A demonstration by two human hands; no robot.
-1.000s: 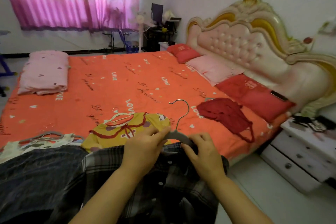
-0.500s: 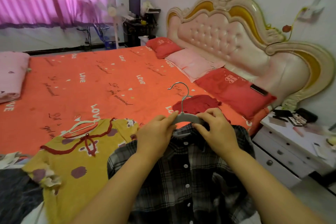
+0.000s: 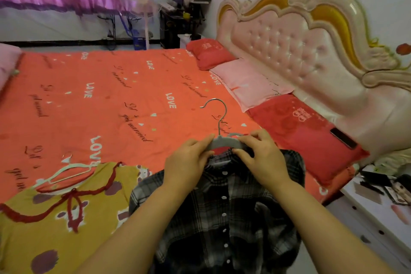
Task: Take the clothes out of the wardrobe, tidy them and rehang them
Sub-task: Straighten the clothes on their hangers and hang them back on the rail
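Note:
A dark plaid button shirt hangs on a grey hanger with a metal hook, held up over the near edge of the bed. My left hand grips the hanger's left shoulder and the shirt collar. My right hand pinches the hanger's right shoulder at the collar. A yellow patterned garment with red trim lies flat on the bed at the left, with a white hanger in its neck.
The orange bedspread stretches ahead. Red and pink pillows line the ornate headboard at right, a dark phone on the nearest one. A white nightstand with small items stands at lower right. A fan and desk are behind.
Both hands have lifted the shirt on its hanger off the bed and carried it right and forward. My view has swung right, so the red garment is now hidden behind the shirt.

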